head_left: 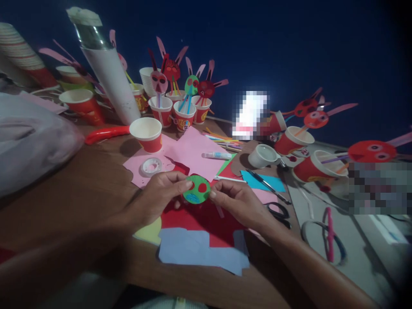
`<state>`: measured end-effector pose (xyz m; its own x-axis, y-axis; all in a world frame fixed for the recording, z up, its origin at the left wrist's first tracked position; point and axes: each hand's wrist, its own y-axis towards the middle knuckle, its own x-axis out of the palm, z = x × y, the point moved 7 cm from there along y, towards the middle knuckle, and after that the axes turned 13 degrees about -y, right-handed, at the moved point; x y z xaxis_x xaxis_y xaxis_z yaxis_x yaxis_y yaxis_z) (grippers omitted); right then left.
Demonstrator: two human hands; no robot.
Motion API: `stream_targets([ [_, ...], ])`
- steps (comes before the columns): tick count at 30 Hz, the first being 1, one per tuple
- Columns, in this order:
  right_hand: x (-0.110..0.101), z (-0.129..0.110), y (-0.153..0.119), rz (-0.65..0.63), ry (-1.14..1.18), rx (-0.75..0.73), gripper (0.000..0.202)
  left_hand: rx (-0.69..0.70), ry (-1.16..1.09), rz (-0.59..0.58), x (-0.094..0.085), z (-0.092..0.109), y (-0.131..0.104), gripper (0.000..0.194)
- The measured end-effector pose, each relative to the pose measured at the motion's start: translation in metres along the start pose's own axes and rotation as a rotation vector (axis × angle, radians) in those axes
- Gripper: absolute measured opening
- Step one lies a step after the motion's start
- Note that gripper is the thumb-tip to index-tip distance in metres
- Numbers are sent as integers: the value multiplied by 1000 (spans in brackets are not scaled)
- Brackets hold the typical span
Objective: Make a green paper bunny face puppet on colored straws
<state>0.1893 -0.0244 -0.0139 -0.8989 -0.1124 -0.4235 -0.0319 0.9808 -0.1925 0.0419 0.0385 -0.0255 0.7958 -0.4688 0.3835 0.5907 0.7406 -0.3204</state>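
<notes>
Pale bag (35, 141) at left — dark blue wall (289, 47) behind.

I work at a craft table (93, 184); whether in a home or a classroom I cannot tell. Cut coloured paper (193, 150), a roll of tape (143, 167), scissors (284, 207) and a pen (268, 185) lie before me, and paper cups (161, 116) bearing long-eared paper faces (159, 81) stand along a dark blue wall (206, 25).
</notes>
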Motion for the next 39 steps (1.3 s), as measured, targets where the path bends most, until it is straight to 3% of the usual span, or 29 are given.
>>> stream_targets([
  [5, -25, 2, 0, 14, -440, -23, 15, 127, -121, 85, -12, 16, 2, 18],
  [9, -26, 2, -1, 47, -721, -52, 16, 138, -142, 86, -12, 19, 3, 17],
  [17, -9, -3, 1, 58, -833, -185, 20, 92, -172, 38, -10, 13, 5, 17],
  [23, -7, 1, 3, 62, -866, -180, 17, 80, -196, -7, -6, 11, 5, 15],
  [27, -9, 2, 2, 54, -808, -174, 17, 74, -232, -46, -5, 9, 5, 11],
  [31, -17, -4, 1, 59, -584, -199, 14, 28, -280, -72, -3, 6, 5, 10],
  [39, -28, -23, -11, 246, -8, -282, 6, -261, -309, -204, 15, -13, -4, 18],
])
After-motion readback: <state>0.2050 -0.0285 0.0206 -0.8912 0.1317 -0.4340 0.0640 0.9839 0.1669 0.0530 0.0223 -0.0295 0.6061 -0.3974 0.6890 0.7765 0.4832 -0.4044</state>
